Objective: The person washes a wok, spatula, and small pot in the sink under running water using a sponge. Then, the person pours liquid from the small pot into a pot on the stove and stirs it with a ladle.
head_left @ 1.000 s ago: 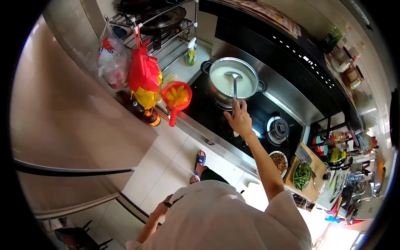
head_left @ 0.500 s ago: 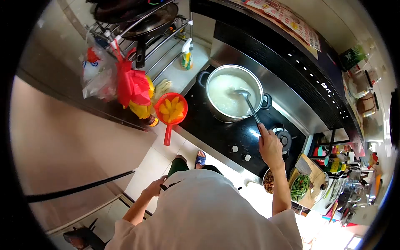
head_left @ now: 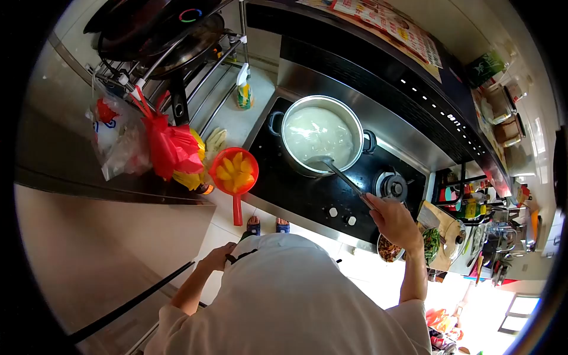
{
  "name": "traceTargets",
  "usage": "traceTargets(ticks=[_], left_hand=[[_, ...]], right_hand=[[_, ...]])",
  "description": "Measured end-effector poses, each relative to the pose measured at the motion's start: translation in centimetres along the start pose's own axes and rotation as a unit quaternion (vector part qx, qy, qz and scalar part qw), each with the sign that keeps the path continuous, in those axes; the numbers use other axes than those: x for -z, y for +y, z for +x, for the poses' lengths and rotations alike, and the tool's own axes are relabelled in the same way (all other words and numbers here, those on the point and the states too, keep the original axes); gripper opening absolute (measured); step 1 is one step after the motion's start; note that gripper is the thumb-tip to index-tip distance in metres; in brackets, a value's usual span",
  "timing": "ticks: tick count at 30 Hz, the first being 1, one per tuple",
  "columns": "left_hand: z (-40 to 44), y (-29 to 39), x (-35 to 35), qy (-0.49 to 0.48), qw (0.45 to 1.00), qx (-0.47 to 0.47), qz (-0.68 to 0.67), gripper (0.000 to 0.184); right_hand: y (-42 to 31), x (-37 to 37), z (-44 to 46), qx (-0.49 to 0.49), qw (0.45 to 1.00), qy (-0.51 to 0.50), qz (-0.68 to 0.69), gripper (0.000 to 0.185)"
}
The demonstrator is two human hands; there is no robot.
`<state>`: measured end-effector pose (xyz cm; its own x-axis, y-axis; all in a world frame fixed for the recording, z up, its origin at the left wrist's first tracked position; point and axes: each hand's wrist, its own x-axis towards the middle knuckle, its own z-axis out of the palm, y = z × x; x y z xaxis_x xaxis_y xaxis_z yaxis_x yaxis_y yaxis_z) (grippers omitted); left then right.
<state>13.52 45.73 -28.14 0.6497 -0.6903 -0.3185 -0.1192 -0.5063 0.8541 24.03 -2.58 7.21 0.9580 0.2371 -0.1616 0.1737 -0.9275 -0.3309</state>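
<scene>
My right hand [head_left: 395, 223] is closed around the handle of a metal ladle [head_left: 346, 179]. The ladle's bowl is at the near inner wall of a large steel pot [head_left: 357, 127], partly in the milky white liquid [head_left: 316, 133]. The pot, with two black handles, stands on the black glass cooktop [head_left: 284, 192]. At my hip, my left hand [head_left: 217, 257] rests against my white clothing, its fingers lying along the waist and holding nothing I can see.
A red long-handled strainer [head_left: 237, 207] with yellow-orange pieces sits left of the cooktop. Behind it are a spray bottle [head_left: 245, 89], a red plastic bag [head_left: 168, 145] and a pan rack [head_left: 216, 112]. An unused burner [head_left: 390, 186], a bowl of brown food [head_left: 388, 249] and green vegetables [head_left: 432, 244] are at right.
The ladle's bowl has moved from the middle of the pot toward its near wall, and my right hand has come lower. My left hand stays at my hip. The view has shifted slightly.
</scene>
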Motion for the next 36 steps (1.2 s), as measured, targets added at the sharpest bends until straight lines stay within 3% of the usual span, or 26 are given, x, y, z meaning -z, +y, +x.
traceTargets(ticks=[1, 5, 6, 8, 10, 13, 22, 36], left_hand=[[-0.2, 1.5, 1.0, 0.009, 0.999, -0.010, 0.038, 0.074], [-1.1, -4.4, -1.6, 0.006, 0.986, 0.058, -0.159, 0.070], [-1.5, -4.8, -1.8, 0.011, 0.985, 0.068, -0.158, 0.069], [-2.1, -2.8, -0.7, 0.023, 0.991, 0.075, -0.104, 0.067], [-2.0, 3.4, 2.3, 0.037, 0.997, 0.068, 0.001, 0.064], [-2.5, 3.0, 1.8, 0.056, 0.995, 0.070, 0.042, 0.062], [-3.1, 1.8, 1.8, 0.057, 0.998, 0.032, -0.005, 0.061], [-3.4, 1.0, 1.8, 0.032, 0.998, 0.062, -0.006, 0.061]], right_hand=[[0.1, -1.0, 0.3, 0.000, 1.000, 0.005, 0.027, 0.032], [-0.7, -3.4, 2.6, -0.018, 0.998, 0.017, 0.062, 0.038], [-0.2, -4.9, 2.9, 0.019, 0.995, 0.086, 0.042, 0.034], [-1.1, -5.4, 4.3, -0.005, 0.994, 0.093, 0.053, 0.034], [-1.5, -6.3, 5.7, -0.002, 0.990, 0.131, 0.042, 0.033], [-0.8, -8.3, 7.6, -0.036, 0.986, 0.163, 0.014, 0.032], [0.6, -10.7, 9.4, -0.131, 0.970, 0.205, -0.014, 0.040], [0.9, -11.1, 9.3, -0.138, 0.970, 0.202, 0.007, 0.030]])
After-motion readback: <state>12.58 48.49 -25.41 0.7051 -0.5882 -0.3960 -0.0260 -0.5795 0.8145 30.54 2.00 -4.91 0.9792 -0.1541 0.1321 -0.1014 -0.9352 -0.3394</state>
